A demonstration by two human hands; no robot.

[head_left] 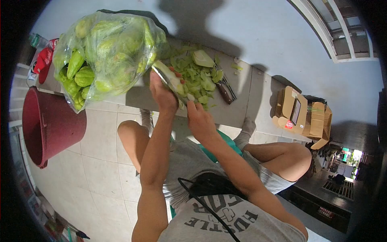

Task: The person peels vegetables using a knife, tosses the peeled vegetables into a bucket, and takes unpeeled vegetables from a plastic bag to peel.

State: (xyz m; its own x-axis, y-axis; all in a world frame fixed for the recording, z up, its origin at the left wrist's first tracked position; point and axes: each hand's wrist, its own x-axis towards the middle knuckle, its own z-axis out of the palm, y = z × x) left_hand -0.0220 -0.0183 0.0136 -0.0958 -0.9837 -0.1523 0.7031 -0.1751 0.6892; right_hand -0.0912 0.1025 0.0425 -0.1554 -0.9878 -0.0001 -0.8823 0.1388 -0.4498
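Observation:
My left hand is closed, with its fingers around a pale green, peeled chayote. A long shiny knife blade runs along the chayote, between it and my left hand. My right hand is closed at the blade's lower end, where the handle is hidden in the fingers. Under and beyond both hands lies a heap of green peelings. A cut, pale chayote rests at the heap's far side. Right of it lies a utensil with a brown handle, its metal end partly covered.
A clear plastic bag full of green chayotes stands at left on the low tiled ledge. Below it is a dark red bucket. An opened cardboard box sits at right. The wall rises behind the ledge.

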